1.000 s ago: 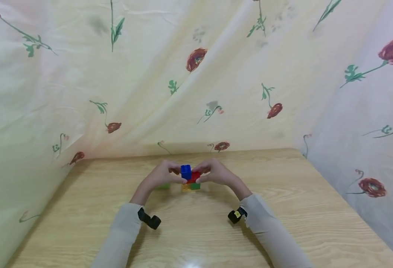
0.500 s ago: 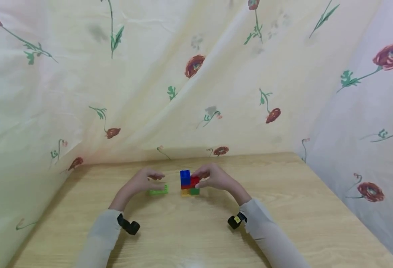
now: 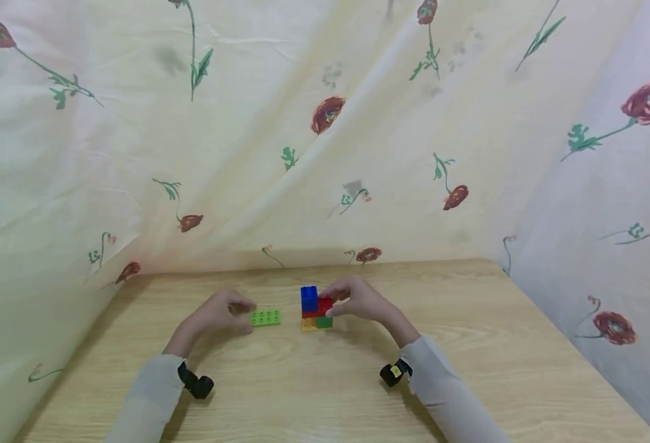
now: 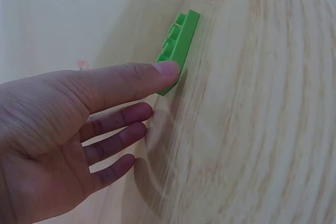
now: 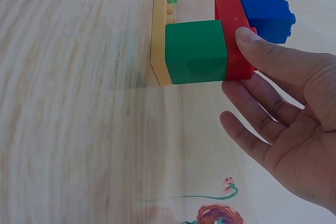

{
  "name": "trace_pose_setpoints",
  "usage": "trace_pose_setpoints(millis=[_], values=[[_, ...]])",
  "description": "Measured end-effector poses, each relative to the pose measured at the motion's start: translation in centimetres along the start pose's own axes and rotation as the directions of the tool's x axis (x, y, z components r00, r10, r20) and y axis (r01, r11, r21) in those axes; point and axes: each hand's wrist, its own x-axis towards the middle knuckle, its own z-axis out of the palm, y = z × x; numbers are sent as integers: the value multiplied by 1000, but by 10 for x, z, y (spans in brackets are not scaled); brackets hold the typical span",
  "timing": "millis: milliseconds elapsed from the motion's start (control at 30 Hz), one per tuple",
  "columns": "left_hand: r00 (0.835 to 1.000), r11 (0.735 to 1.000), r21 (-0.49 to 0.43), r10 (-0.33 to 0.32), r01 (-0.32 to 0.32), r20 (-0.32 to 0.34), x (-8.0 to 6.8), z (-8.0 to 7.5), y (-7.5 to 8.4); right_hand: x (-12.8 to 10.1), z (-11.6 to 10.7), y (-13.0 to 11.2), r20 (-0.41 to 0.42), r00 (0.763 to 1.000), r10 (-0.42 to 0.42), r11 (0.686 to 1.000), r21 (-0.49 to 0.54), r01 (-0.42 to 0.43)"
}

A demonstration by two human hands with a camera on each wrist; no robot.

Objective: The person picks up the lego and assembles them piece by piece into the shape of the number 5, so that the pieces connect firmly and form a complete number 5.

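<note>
A small tower of toy building bricks stands on the table in the head view. At its base is an orange-yellow brick (image 5: 159, 45), with a dark green brick (image 5: 197, 52) on it, then a flat red brick (image 5: 233, 11), and a blue brick (image 3: 309, 299) on top at the left. My right hand (image 3: 361, 300) pinches the red brick at its right side between thumb and fingers. To the left lies a light green brick (image 3: 265, 317), flat, studs up. My left hand (image 3: 214, 315) is at its left end, fingers loosely spread, the thumb overlapping the brick in the left wrist view.
The wood-grain table (image 3: 303, 387) ends at a cream cloth (image 3: 258, 123) with printed red flowers, which hangs behind it and along both sides. A narrow gap separates the light green brick from the tower.
My left hand has let go of the tower and moved left to the light green brick, which now shows more fully. The right hand keeps its hold on the red brick.
</note>
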Motion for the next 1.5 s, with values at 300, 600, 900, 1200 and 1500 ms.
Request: trace_pose_setpoints(millis=[300, 600, 900, 1200, 1500], values=[[998, 998, -12, -62, 61, -11, -6, 8, 1, -4, 4, -3, 12, 1000, -21, 1000, -17, 21], [999, 999, -35, -38, 37, -23, 7, 10, 4, 0, -1, -2, 6, 1000, -1, 1000, -23, 1], [999, 998, -52, -26, 24, -31, 13, 8, 1, 3, -3, 2, 10, 1000, -4, 1000, -5, 4], [994, 990, -141, -24, 8, -107, 7, 1, 14, 2, -1, 2, 25, 1000, -13, 1000, 1, 13], [975, 959, -249, 85, -136, -204, 23, 4, 67, 1, -2, 2, 10, 1000, -2, 1000, -1, 2]])
